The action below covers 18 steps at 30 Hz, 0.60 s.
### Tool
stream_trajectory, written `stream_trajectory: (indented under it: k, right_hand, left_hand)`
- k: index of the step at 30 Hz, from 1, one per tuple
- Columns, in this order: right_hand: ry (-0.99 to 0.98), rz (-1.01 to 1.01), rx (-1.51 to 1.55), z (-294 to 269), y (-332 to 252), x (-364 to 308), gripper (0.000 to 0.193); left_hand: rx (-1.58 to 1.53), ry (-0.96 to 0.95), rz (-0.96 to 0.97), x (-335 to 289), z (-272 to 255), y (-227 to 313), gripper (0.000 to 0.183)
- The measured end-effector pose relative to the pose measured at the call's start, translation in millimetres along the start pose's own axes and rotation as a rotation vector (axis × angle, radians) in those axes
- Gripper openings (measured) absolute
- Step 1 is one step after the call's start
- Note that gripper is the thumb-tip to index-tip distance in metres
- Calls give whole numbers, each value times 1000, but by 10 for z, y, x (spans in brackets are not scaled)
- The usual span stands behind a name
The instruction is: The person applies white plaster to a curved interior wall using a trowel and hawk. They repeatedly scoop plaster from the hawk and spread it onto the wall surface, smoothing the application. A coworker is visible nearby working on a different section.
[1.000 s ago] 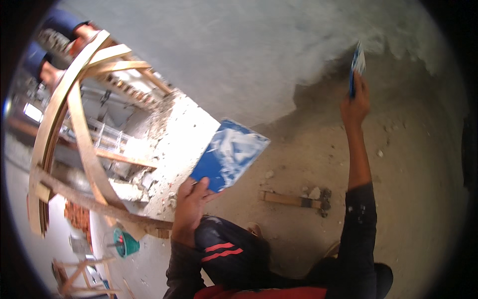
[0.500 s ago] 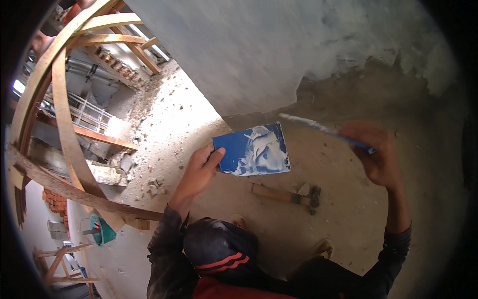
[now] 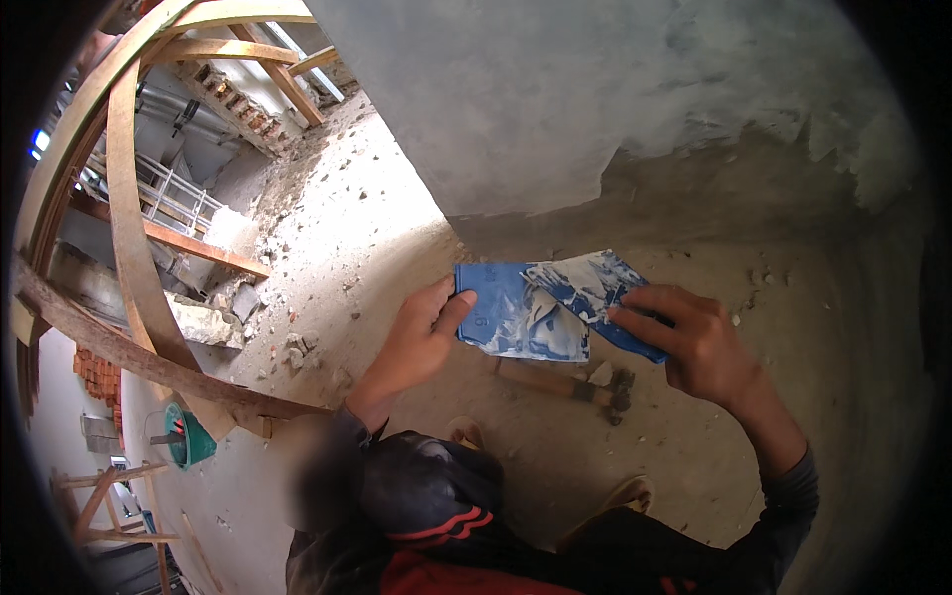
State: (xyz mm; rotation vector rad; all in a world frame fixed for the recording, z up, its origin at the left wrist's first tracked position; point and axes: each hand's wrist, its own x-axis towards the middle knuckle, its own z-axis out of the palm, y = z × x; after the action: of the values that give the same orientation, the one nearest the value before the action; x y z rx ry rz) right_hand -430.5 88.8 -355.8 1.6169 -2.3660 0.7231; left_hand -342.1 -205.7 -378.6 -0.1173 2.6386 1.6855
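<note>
head view: above the floor [image 3: 555, 446], the left hand [image 3: 416, 327] pinches a flat blue plastic-looking board [image 3: 491, 290] by its clean left edge, seemingly light, stiff, best held there; the right hand [image 3: 699, 337] grips a blue paste-smeared spreader [image 3: 593, 288] across its right side.

Glare whitens the left floor [image 3: 372, 183] while shadow dims the lower wall [image 3: 714, 183].
</note>
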Motion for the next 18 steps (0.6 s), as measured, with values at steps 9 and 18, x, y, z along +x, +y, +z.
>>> stream_trajectory:
  k: [9, 18]
  right_hand:
    - [-92, 9, 69, 269, -98, -253, 58]
    - [-51, -21, 111, 173, -120, -202, 60]
  left_hand:
    - [5, 46, -43, -95, 125, -194, 26]
    - [138, 37, -12, -115, 0, -166, 25]
